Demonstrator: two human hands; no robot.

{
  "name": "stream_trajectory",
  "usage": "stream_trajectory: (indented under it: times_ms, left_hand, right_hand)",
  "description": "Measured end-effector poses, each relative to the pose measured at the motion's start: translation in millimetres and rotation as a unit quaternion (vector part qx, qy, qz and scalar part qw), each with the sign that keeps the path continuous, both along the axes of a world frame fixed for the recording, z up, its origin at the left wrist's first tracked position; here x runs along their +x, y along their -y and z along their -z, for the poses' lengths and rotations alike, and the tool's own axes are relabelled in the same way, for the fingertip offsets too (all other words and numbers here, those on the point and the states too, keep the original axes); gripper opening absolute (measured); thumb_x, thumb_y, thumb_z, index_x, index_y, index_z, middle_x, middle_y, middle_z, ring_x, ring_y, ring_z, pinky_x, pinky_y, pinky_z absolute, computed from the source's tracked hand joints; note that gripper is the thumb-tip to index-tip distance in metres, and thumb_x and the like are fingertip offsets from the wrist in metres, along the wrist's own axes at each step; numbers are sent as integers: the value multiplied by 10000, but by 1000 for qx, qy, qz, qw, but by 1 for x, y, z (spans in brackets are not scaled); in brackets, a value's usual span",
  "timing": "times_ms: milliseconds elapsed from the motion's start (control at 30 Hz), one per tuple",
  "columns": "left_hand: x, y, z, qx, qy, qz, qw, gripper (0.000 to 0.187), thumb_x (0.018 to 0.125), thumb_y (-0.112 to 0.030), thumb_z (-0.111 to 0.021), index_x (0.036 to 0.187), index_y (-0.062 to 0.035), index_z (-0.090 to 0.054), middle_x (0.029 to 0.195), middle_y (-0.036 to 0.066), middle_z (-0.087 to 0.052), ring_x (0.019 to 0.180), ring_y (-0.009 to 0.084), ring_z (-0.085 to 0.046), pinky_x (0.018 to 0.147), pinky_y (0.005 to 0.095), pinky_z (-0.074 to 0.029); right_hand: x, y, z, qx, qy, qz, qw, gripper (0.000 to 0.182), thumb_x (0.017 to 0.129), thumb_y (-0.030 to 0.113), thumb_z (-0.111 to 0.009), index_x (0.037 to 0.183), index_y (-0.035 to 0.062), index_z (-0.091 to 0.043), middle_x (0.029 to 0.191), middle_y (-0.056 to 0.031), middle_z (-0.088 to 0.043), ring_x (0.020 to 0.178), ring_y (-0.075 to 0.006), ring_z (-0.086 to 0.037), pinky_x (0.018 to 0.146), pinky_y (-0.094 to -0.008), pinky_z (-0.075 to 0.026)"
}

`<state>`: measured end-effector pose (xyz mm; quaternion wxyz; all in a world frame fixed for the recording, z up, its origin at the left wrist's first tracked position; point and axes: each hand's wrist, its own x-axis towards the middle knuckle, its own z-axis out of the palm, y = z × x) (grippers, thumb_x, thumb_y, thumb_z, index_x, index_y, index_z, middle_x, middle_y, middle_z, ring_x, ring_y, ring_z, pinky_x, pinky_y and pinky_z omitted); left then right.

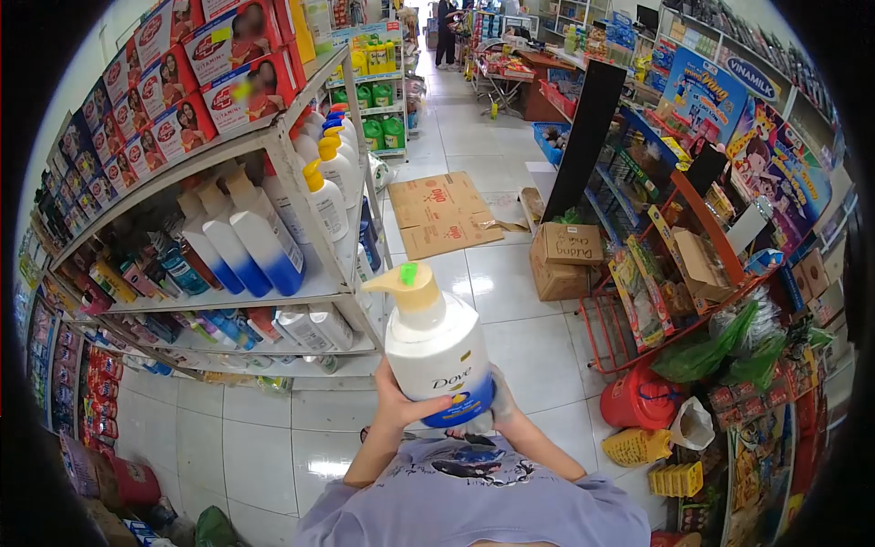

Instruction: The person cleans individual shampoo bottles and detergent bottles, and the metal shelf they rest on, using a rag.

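Note:
A large white Dove pump bottle [440,356] with a cream pump top and a blue lower part is held up in front of my chest, leaning slightly. A green sticker [409,273] marks the pump head. My left hand [401,403] wraps the bottle's left side, thumb across the blue label. On the other side, my right hand [501,406] supports the bottle low down, with grey material over its fingers; I cannot tell whether this is a glove or a cloth. To the left, similar white-and-blue bottles [260,239] stand on a metal shelf [319,299].
Red Lifebuoy boxes [241,91] line the shelf's top, with yellow-capped pump bottles [325,196] along its end. Flattened cardboard [444,214] lies on the tiled floor. Cartons [563,260], a red rack [620,337] and a red bucket [638,398] stand right. A person [446,35] is far back.

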<state>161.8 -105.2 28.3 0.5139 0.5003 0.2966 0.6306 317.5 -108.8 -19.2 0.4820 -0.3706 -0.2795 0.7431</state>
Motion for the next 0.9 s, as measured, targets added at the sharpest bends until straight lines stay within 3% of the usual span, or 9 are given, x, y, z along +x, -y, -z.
stream_trajectory:
  times_ms: [33,267,333,367,600,667,733,800,900]
  left_hand:
    - [-1,0,4,-3,-1,0,1000,746,465,-105,-762,1098,50,-399,990,139,-542,892,192,-540,781,312,-426]
    - [3,-21,31,138,-87,156,974,871,431,-151,-794,1149,35,-338,1073,140,-478,982,211,-478,850,347,-370]
    - [24,-18,10,229,69,-13,971,932,431,-181,-803,1185,-4,-285,1138,154,-401,1037,258,-432,841,382,-374]
    - [17,-21,14,282,-82,-66,954,1008,445,-215,-806,1225,-50,-189,1184,168,-318,1084,294,-376,836,406,-375]
    - [65,16,14,185,-133,-139,964,990,508,-327,-773,1197,79,-188,1182,190,-302,1114,287,-332,932,385,-260]
    - [65,17,18,168,-118,-99,974,957,517,-345,-765,1187,70,-223,1157,176,-337,1097,270,-349,919,370,-275]
    - [63,16,34,164,-100,-55,980,925,525,-363,-758,1176,61,-258,1132,163,-373,1080,253,-365,907,354,-290]
    - [58,24,58,40,-34,-52,997,785,548,-323,-740,1130,38,-358,1060,120,-449,1019,212,-412,868,325,-327]
    - [44,24,54,43,-29,-32,998,763,556,-310,-730,1127,37,-362,1061,117,-451,1016,210,-416,867,323,-330]
  right_hand:
    - [-1,-1,-14,-83,-49,-42,994,468,838,406,-334,1097,35,-453,1066,-124,-506,941,-250,-507,839,-348,-392]
    - [-2,-19,-7,-83,-222,-21,971,509,820,440,-320,1130,51,-431,1090,-129,-493,960,-267,-498,859,-368,-378]
    - [-3,-26,-5,-82,-280,-9,956,524,814,451,-316,1141,56,-423,1099,-131,-488,967,-273,-496,866,-374,-373]
    - [-3,-29,-4,-81,-310,-3,947,531,811,456,-313,1146,59,-420,1103,-132,-486,970,-276,-494,870,-378,-371]
    - [11,-19,-8,-32,-400,11,916,582,783,504,-272,1134,67,-427,1122,-119,-467,1003,-268,-473,903,-392,-332]
    - [10,-20,-4,-66,-341,117,931,581,785,516,-251,1064,55,-467,1052,-115,-505,977,-260,-482,879,-379,-351]
    - [16,-22,12,99,-373,119,915,569,789,511,-258,986,35,-499,975,-125,-536,938,-262,-493,858,-380,-363]
    - [14,-25,3,105,-385,146,905,555,790,500,-289,948,18,-514,934,-140,-549,887,-271,-515,827,-382,-391]
    - [13,-33,-15,31,-439,102,892,510,797,485,-340,938,22,-503,893,-155,-549,789,-264,-553,735,-372,-450]
